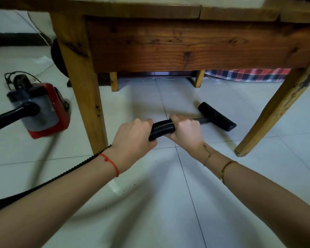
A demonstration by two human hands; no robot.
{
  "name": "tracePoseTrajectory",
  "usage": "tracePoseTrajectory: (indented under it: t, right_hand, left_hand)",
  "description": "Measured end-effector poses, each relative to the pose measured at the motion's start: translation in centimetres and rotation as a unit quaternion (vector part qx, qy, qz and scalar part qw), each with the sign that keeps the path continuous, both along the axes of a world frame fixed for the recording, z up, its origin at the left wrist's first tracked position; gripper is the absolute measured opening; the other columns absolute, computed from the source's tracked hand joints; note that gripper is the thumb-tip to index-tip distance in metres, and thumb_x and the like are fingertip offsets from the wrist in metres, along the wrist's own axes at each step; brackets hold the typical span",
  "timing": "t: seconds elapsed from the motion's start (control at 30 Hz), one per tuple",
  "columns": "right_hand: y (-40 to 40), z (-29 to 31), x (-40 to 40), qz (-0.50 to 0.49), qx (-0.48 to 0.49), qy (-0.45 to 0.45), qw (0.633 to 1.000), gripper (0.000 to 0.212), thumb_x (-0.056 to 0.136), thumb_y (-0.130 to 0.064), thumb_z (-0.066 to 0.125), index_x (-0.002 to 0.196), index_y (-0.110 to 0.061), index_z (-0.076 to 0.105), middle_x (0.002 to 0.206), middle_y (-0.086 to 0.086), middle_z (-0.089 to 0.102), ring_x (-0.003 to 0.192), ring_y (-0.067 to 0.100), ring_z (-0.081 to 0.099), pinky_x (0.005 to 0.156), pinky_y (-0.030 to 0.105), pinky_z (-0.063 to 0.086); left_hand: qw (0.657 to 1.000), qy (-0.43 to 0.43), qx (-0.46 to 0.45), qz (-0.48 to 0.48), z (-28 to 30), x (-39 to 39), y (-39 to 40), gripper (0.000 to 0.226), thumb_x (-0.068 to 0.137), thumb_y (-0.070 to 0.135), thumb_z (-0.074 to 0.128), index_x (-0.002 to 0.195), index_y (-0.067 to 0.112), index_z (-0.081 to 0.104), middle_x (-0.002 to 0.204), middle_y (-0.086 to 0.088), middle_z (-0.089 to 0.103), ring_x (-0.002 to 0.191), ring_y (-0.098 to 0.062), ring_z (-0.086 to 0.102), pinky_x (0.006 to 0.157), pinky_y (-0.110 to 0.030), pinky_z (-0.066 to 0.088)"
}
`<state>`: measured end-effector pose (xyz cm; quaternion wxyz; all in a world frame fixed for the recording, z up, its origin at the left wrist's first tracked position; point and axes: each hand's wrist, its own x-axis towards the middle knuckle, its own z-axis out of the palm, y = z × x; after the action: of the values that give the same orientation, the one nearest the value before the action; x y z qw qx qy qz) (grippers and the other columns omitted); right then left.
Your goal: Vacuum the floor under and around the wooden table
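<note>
1. While both arms reach forward, the left hand (135,136) and right hand (184,130) each curl around the black ribbed hose (162,128), fingers wrapped, firm grips.
2. Hands sit just beside each other on the hose; a short ribbed stretch shows between them.
3. Left hand is nearer the camera and lower; right hand is further forward, at the end where the hose meets the rigid tube.
4. Nozzle (217,116), black, T-shaped, lies flat on the floor (168,203), just beyond the right hand and to its right.
5. Nozzle is under the table (186,45), between the near left leg (82,90) and near right leg (276,111), closer to the right one, touching neither.
6. Hose trails back from the left hand under the left forearm, toward the lower left edge.
7. Vacuum body (43,110), red and grey, sits on the floor left of the near left leg, well apart from the hands; a black tube enters its front, slightly blurred.
8. Red string (111,162) on the left wrist; gold bracelets (220,163) on the right wrist.
9. Two far legs show under the apron; checked cloth (249,74) behind them at right.
10. Floor is pale tile with dark grout lines; a few dark specks near the left forearm.
</note>
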<state>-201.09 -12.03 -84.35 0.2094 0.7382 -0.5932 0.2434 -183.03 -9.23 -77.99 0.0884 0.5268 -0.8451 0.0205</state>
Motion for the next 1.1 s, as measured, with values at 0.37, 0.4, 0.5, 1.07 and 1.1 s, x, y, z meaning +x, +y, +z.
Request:
tracePoseTrajectory:
  t: [0.37, 0.4, 0.5, 1.07, 1.1]
  right_hand:
    - [-4.2, -1.9, 5.4, 0.108, 0.04, -0.042, 0.992, 0.031, 0.063, -0.027, 0.081, 0.078, -0.01, 0.06, 0.069, 0.003, 0.064, 0.058, 0.023, 0.062, 0.045, 0.027, 0.045]
    - [-4.5, -1.7, 5.6, 0.118, 0.059, -0.045, 0.99, 0.03, 0.064, -0.025, 0.08, 0.081, -0.01, 0.061, 0.073, 0.004, 0.065, 0.061, 0.024, 0.063, 0.047, 0.028, 0.048]
    - [-4.7, -0.2, 6.1, 0.159, 0.129, -0.079, 0.976, 0.031, 0.066, -0.015, 0.079, 0.091, -0.006, 0.062, 0.086, 0.009, 0.067, 0.072, 0.028, 0.064, 0.055, 0.037, 0.055]
    - [4.2, 14.5, 10.4, 0.263, 0.432, -0.106, 0.856, 0.029, 0.076, -0.009, 0.074, 0.101, -0.006, 0.06, 0.102, 0.011, 0.06, 0.089, 0.022, 0.059, 0.077, 0.017, 0.038]
    - [4.8, 15.4, 10.5, 0.266, 0.438, -0.115, 0.851, 0.028, 0.076, -0.008, 0.074, 0.1, -0.007, 0.06, 0.1, 0.008, 0.06, 0.086, 0.02, 0.058, 0.074, 0.015, 0.038]
  left_hand:
    - [0.995, 0.002, 0.005, 0.097, -1.1, 4.2, -0.2, 0.017, 0.09, 0.032, 0.052, 0.1, 0.019, 0.048, 0.073, 0.003, 0.045, 0.058, -0.018, 0.042, 0.046, -0.025, 0.026]
    - [0.995, 0.008, 0.014, 0.103, -0.9, 4.3, -0.2, 0.016, 0.091, 0.031, 0.052, 0.099, 0.018, 0.047, 0.075, 0.002, 0.047, 0.059, -0.018, 0.042, 0.049, -0.026, 0.027]
    - [0.991, 0.037, 0.05, 0.12, 0.4, 4.3, 0.2, 0.016, 0.091, 0.03, 0.052, 0.093, 0.018, 0.042, 0.079, 0.001, 0.049, 0.062, -0.018, 0.045, 0.052, -0.028, 0.03]
    - [0.955, 0.008, 0.241, 0.171, 15.7, 7.1, 9.3, 0.024, 0.089, 0.027, 0.052, 0.106, 0.011, 0.052, 0.093, -0.006, 0.061, 0.08, -0.026, 0.061, 0.06, -0.029, 0.035]
    - [0.954, 0.003, 0.246, 0.171, 16.7, 7.2, 9.7, 0.025, 0.09, 0.028, 0.052, 0.108, 0.011, 0.052, 0.093, -0.006, 0.06, 0.08, -0.026, 0.061, 0.06, -0.028, 0.035]
